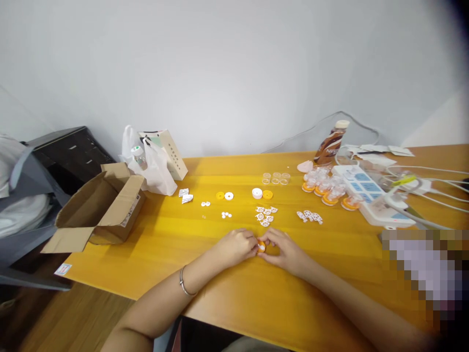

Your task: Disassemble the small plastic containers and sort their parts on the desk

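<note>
Between my two hands, low over the front of the table, is a small orange disc with a white centre (261,247). My left hand (240,246) has its fingers closed at the disc's left side. On the right, my right hand (286,250) curves its thumb and fingers round the other edge. Just beyond my hands lie several white slotted plastic pieces (266,215), with more white pieces (309,216) to the right. Small white round parts (226,214) sit farther left. Behind these are yellow and white discs (267,195) and clear plastic rings (276,178).
An open cardboard box (110,210), a white plastic bag (157,168) and a paper bag (174,156) stand left. Assembled clear-topped orange pieces (331,193), a drink bottle (331,143) and a power strip (370,195) with cables occupy the right. Foil pieces (187,198) lie left of centre.
</note>
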Action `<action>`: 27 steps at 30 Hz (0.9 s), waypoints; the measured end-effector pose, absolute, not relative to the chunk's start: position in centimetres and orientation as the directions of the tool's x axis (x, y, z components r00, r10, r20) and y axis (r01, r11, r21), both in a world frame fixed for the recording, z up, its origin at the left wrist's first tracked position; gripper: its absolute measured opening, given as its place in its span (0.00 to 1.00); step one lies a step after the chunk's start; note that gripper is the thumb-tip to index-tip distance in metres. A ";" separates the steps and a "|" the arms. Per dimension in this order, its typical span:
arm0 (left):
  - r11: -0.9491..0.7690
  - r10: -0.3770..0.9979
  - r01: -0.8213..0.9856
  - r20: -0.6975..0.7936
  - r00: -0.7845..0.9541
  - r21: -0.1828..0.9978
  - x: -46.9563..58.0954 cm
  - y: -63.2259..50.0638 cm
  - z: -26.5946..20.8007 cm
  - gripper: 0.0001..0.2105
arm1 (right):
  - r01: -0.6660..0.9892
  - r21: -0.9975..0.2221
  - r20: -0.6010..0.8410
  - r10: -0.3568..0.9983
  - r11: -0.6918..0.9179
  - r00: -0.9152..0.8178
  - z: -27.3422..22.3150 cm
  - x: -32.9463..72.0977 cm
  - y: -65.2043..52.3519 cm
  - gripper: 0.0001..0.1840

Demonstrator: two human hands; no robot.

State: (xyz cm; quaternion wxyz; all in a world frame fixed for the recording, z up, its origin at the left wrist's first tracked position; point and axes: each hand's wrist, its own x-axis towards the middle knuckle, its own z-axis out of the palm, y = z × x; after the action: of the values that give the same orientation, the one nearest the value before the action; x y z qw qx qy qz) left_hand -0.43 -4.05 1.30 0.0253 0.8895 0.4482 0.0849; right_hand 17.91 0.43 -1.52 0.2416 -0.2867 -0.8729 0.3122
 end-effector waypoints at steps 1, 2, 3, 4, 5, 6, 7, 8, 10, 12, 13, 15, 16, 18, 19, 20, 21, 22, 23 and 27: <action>-0.610 0.791 0.786 0.132 0.597 0.102 -0.5 -4.1 1.3 0.08 | 0.349 -0.685 0.242 0.652 0.639 -0.719 -1.6 17.9 0.4 0.05; -0.620 0.783 0.780 0.138 0.607 0.085 -0.6 -4.1 1.3 0.09 | 0.348 -0.686 0.243 0.652 0.639 -0.718 -1.6 17.9 0.5 0.06; -0.628 0.775 0.775 0.143 0.615 0.070 -0.6 -4.1 1.2 0.09 | 0.347 -0.686 0.246 0.652 0.640 -0.717 -1.7 17.9 0.5 0.06; -0.637 0.767 0.769 0.150 0.624 0.058 -0.7 -4.1 1.2 0.09 | 0.345 -0.685 0.249 0.651 0.642 -0.717 -1.7 18.0 0.5 0.06; -0.643 0.760 0.764 0.155 0.631 0.048 -0.8 -4.1 1.2 0.09 | 0.343 -0.683 0.252 0.650 0.645 -0.717 -1.8 18.0 0.5 0.06; -0.649 0.754 0.759 0.159 0.637 0.038 -0.8 -4.1 1.2 0.09 | 0.342 -0.681 0.255 0.647 0.648 -0.719 -1.7 18.0 0.5 0.06; -0.653 0.750 0.757 0.162 0.642 0.027 -0.8 -4.2 1.2 0.09 | 0.340 -0.679 0.256 0.644 0.650 -0.721 -1.7 18.0 0.5 0.06; -0.655 0.747 0.755 0.165 0.644 0.017 -0.7 -4.2 1.2 0.09 | 0.340 -0.678 0.255 0.642 0.652 -0.723 -1.6 18.0 0.5 0.06; -0.652 0.747 0.758 0.174 0.642 0.001 -0.6 -4.5 1.2 0.08 | 0.341 -0.678 0.251 0.641 0.651 -0.725 -1.5 18.1 0.5 0.06; -0.650 0.746 0.760 0.188 0.638 0.001 -0.7 -4.7 1.1 0.08 | 0.344 -0.678 0.248 0.643 0.649 -0.724 -1.4 18.1 0.4 0.06; -0.645 0.750 0.764 0.199 0.631 0.008 -0.9 -4.7 1.1 0.08 | 0.349 -0.678 0.245 0.646 0.647 -0.723 -1.3 18.1 0.4 0.07; -0.614 0.771 0.789 0.228 0.595 0.017 -1.8 -4.6 1.0 0.09 | 0.359 -0.679 0.240 0.656 0.640 -0.716 -1.3 18.1 0.3 0.07; -0.584 0.790 0.812 0.243 0.563 0.014 -2.5 -4.4 0.9 0.10 | 0.363 -0.682 0.237 0.661 0.635 -0.712 -1.3 18.1 0.3 0.08; -0.501 0.835 0.866 0.263 0.484 -0.005 -4.0 -3.8 0.8 0.10 | 0.369 -0.688 0.229 0.669 0.625 -0.707 -1.2 18.2 0.2 0.08; -0.457 0.856 0.889 0.262 0.445 -0.017 -4.9 -3.5 0.8 0.10 | 0.369 -0.692 0.226 0.672 0.621 -0.705 -1.2 18.2 0.2 0.07; -0.418 0.875 0.908 0.255 0.411 -0.028 -5.7 -3.2 0.8 0.10 | 0.369 -0.694 0.223 0.672 0.618 -0.706 -1.1 18.2 0.2 0.07; -0.383 0.892 0.923 0.245 0.380 -0.037 -6.5 -3.0 0.9 0.09 | 0.368 -0.695 0.221 0.671 0.617 -0.708 -1.1 18.2 0.2 0.07; -0.351 0.906 0.935 0.237 0.351 -0.045 -7.1 -2.7 0.9 0.08 | 0.368 -0.696 0.219 0.669 0.617 -0.710 -1.0 18.2 0.2 0.07; -0.326 0.916 0.944 0.230 0.329 -0.051 -7.6 -2.5 1.0 0.08 | 0.368 -0.695 0.217 0.668 0.618 -0.711 -1.0 18.2 0.2 0.07; -0.317 0.922 0.946 0.212 0.323 -0.060 -8.2 -2.2 1.1 0.08 | 0.370 -0.696 0.213 0.669 0.616 -0.712 -1.1 18.3 0.2 0.07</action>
State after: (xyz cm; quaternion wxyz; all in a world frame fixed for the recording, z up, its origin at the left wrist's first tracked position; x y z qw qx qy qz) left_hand -8.24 -2.18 1.12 -0.0867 0.8086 0.5777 0.0694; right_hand 18.25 0.22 -1.15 0.2333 -0.2992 -0.8680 0.3204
